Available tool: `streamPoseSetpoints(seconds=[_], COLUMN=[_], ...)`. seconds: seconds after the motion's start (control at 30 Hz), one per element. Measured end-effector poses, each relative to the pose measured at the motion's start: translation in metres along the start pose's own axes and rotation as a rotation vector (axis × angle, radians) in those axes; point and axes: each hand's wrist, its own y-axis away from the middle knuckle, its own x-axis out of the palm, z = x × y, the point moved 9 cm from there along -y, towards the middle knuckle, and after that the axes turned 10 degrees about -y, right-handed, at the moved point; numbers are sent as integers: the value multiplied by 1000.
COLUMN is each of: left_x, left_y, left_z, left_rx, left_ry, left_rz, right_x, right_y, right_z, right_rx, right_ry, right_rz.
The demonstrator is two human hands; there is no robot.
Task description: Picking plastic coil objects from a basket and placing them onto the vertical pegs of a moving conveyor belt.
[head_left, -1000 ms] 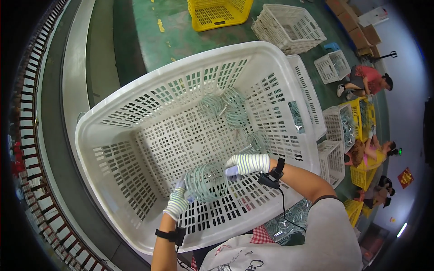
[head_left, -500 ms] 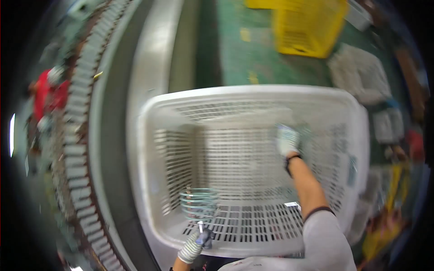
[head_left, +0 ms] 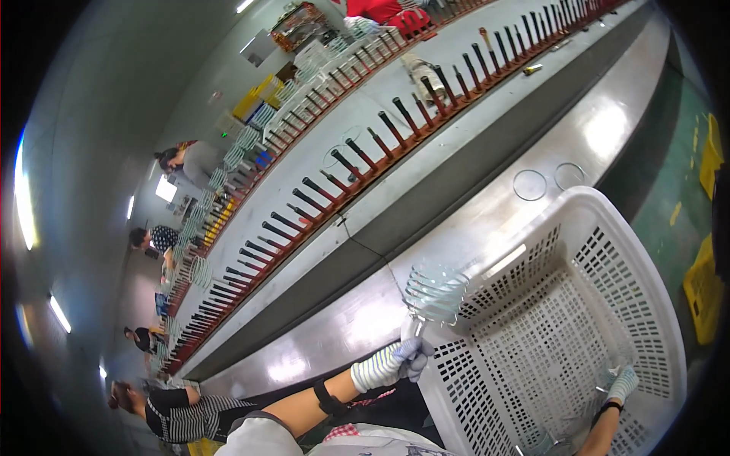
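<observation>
My left hand (head_left: 391, 363), in a striped knit glove, is shut on the stem of a pale wire coil piece (head_left: 435, 292). It holds the piece upright above the near left corner of a big white perforated basket (head_left: 578, 199), next to the steel counter (head_left: 487, 220). My right hand (head_left: 623, 384), also gloved, is low inside the basket by its right wall. More wire pieces (head_left: 544, 441) lie on the basket floor below it. Whether the right hand holds anything is hidden.
Behind the counter runs a long conveyor with a row of black pegs (head_left: 357, 156) on red-brown bases. Several people (head_left: 163, 235) work along its far left end. Yellow crates (head_left: 703, 292) stand on the green floor to the right.
The view has swung left toward the conveyor. My left hand has lifted the wire coil piece out to the basket's corner. My right hand has dropped toward the basket's right side.
</observation>
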Motion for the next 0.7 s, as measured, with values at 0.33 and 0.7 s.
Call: streamPoseSetpoints(seconds=[0.33, 0.7], left_x=[-107, -426], left_y=[9, 48], left_z=[-111, -268], left_rx=[398, 1115], left_ry=[216, -398], left_rz=[25, -1416], right_x=[12, -17], right_y=[131, 291], right_z=[104, 218], right_rx=[-425, -251], right_ry=[377, -579], right_rz=[29, 198])
